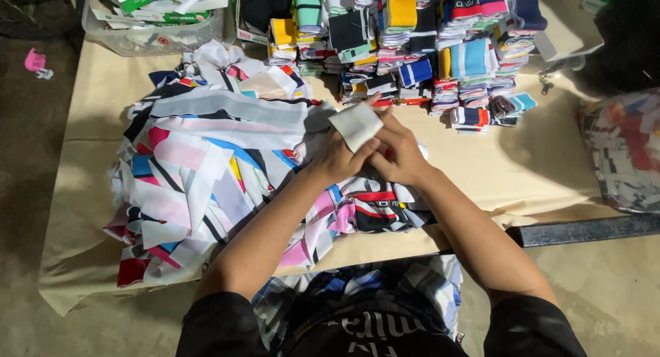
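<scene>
We work at a table (550, 171) covered in tan paper, its near edge running just below our wrists. Open paper lies at 3 o'clock of our hands; a loose heap of striped fabric pieces (199, 171) crowds 9 o'clock, and stacks of folded pieces (426, 47) wall off 12 o'clock. A clear plastic bin (148, 30) sits at 11 o'clock. The white folded piece (355, 126) stands at 12 o'clock of our joined hands. Our left hand (337, 161) pinches its lower edge, fingers closed; our right hand (402, 154) curls closed against it from behind.
</scene>
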